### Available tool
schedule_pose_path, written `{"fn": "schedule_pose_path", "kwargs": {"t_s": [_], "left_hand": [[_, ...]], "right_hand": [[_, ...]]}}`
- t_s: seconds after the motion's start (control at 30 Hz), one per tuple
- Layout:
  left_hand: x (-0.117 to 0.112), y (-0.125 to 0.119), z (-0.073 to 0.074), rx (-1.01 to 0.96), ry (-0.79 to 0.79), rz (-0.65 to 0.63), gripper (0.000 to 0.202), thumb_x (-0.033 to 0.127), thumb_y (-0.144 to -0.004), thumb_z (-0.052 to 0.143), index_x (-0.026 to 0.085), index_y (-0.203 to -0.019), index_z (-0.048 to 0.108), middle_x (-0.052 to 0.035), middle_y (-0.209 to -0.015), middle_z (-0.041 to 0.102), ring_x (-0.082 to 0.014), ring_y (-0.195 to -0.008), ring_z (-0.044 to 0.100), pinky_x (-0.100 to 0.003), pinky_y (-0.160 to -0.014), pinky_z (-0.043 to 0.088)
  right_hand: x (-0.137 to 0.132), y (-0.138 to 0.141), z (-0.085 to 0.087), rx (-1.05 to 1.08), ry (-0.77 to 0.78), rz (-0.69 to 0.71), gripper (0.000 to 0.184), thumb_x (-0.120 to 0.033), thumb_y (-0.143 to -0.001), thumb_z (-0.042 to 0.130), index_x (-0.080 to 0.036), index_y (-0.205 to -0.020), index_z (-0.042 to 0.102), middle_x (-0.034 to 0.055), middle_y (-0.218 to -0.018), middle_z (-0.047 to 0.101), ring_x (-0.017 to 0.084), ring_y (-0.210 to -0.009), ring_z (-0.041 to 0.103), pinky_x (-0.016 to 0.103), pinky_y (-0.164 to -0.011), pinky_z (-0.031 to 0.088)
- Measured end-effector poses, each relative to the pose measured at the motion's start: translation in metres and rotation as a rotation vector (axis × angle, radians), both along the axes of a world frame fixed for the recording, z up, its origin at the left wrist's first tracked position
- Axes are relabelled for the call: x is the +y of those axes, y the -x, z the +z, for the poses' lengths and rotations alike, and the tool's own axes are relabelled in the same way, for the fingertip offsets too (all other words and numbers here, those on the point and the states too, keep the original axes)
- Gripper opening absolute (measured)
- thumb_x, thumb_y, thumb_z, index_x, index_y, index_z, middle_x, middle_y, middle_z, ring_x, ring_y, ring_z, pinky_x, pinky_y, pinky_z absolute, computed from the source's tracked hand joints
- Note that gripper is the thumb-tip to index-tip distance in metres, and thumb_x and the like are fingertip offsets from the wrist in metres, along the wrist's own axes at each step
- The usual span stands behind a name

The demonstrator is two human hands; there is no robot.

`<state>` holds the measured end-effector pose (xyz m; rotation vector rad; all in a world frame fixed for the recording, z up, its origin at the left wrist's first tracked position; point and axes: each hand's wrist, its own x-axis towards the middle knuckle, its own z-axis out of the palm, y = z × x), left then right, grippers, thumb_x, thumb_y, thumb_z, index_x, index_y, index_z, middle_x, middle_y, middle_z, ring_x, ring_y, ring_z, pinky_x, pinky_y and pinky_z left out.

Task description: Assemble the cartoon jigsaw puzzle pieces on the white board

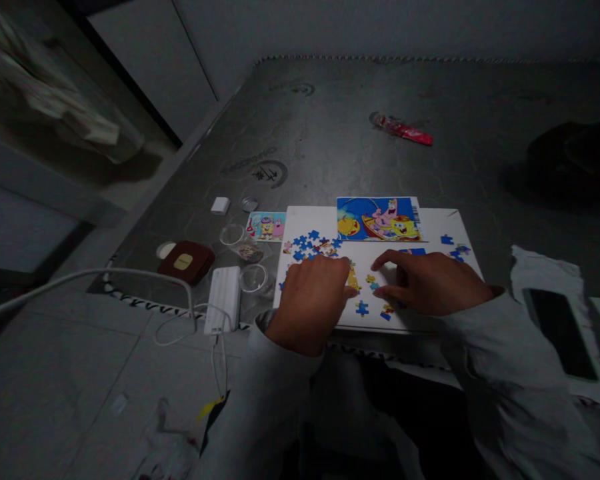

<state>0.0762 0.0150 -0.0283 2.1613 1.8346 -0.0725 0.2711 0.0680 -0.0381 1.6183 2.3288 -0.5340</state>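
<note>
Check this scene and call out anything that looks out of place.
A crumpled red plastic wrapper lies alone on the grey quilted mattress, well apart from the white puzzle board and its blue jigsaw pieces, so it looks like stray litter.

White puzzle board (303, 223), mostly blue puzzle pieces (307, 245) on it, a few yellow. At the board's far edge, picture card (379, 219) is bright blue with pink starfish, yellow sponge. Left of board: pastel pink-blue small card (266, 226), dark red case (185, 263) with tan label, white ribbed power bank (224, 299). Beyond board, red-pink wrapper (404, 130) on grey mattress (330, 133) with embossed swirls.
</note>
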Motion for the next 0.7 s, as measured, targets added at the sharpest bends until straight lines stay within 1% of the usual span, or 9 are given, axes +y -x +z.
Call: {"fn": "schedule_pose_path", "kwargs": {"t_s": [0.03, 0.13, 0.2, 0.33, 0.4, 0.53, 0.7], "left_hand": [[0.0, 0.0, 0.0, 0.002, -0.003, -0.002, 0.029, 0.042, -0.091, 0.068, 0.024, -0.114, 0.069, -0.0073, -0.1, 0.077, -0.0328, -0.097, 0.072, -0.043, -0.077, 0.055], [0.0, -0.001, -0.002, 0.003, -0.007, -0.008, 0.027, 0.042, -0.092, 0.068, 0.024, -0.113, 0.069, -0.0071, -0.101, 0.076, -0.0329, -0.097, 0.072, -0.043, -0.076, 0.055], [0.0, -0.001, -0.003, 0.001, -0.009, -0.012, 0.027, 0.042, -0.091, 0.068, 0.024, -0.112, 0.069, -0.0072, -0.1, 0.076, -0.0328, -0.096, 0.072, -0.042, -0.075, 0.055], [0.001, -0.002, -0.003, -0.007, -0.012, -0.007, 0.031, 0.042, -0.09, 0.07, 0.025, -0.116, 0.069, -0.0069, -0.098, 0.077, -0.0326, -0.094, 0.073, -0.041, -0.074, 0.055], [0.001, -0.003, -0.001, -0.009, -0.003, -0.003, 0.03, 0.041, -0.09, 0.071, 0.024, -0.114, 0.07, -0.0072, -0.099, 0.077, -0.0323, -0.095, 0.073, -0.04, -0.074, 0.055], [0.003, -0.006, 0.001, -0.004, 0.014, -0.005, 0.029, 0.041, -0.091, 0.07, 0.024, -0.115, 0.07, -0.0074, -0.099, 0.077, -0.0314, -0.095, 0.074, -0.038, -0.073, 0.054], [0.003, -0.006, -0.001, -0.002, 0.003, -0.005, 0.032, 0.042, -0.092, 0.069, 0.025, -0.119, 0.069, -0.0065, -0.101, 0.077, -0.0308, -0.096, 0.073, -0.038, -0.074, 0.053]], "right_hand": [[0.001, -0.001, -0.001, 0.023, 0.009, 0.027, 0.036, -0.042, -0.084, 0.071, -0.037, -0.119, 0.067, -0.0053, -0.083, 0.074, 0.019, -0.075, 0.065, 0.032, -0.064, 0.036], [0.002, 0.0, -0.002, 0.025, 0.025, 0.066, 0.027, -0.04, -0.087, 0.069, -0.037, -0.114, 0.069, -0.006, -0.082, 0.074, 0.019, -0.076, 0.066, 0.032, -0.065, 0.037], [0.001, 0.003, -0.001, -0.004, 0.022, 0.063, 0.024, -0.042, -0.088, 0.069, -0.036, -0.112, 0.069, -0.0057, -0.084, 0.074, 0.021, -0.079, 0.066, 0.033, -0.065, 0.036], [-0.001, 0.01, 0.004, -0.05, 0.012, 0.058, 0.026, -0.045, -0.088, 0.069, -0.035, -0.111, 0.069, -0.0042, -0.087, 0.076, 0.025, -0.086, 0.068, 0.034, -0.064, 0.034], [-0.002, 0.012, 0.005, -0.062, 0.009, 0.064, 0.026, -0.045, -0.088, 0.069, -0.034, -0.111, 0.068, -0.0035, -0.087, 0.076, 0.026, -0.087, 0.068, 0.035, -0.064, 0.034], [-0.003, 0.016, 0.004, -0.092, -0.018, 0.082, 0.027, -0.049, -0.091, 0.065, -0.032, -0.112, 0.067, -0.0017, -0.091, 0.077, 0.026, -0.087, 0.068, 0.035, -0.063, 0.033], [-0.005, 0.018, 0.004, -0.079, -0.044, 0.086, 0.028, -0.052, -0.091, 0.062, -0.032, -0.109, 0.069, -0.0009, -0.088, 0.077, 0.026, -0.083, 0.068, 0.034, -0.06, 0.034]]}}
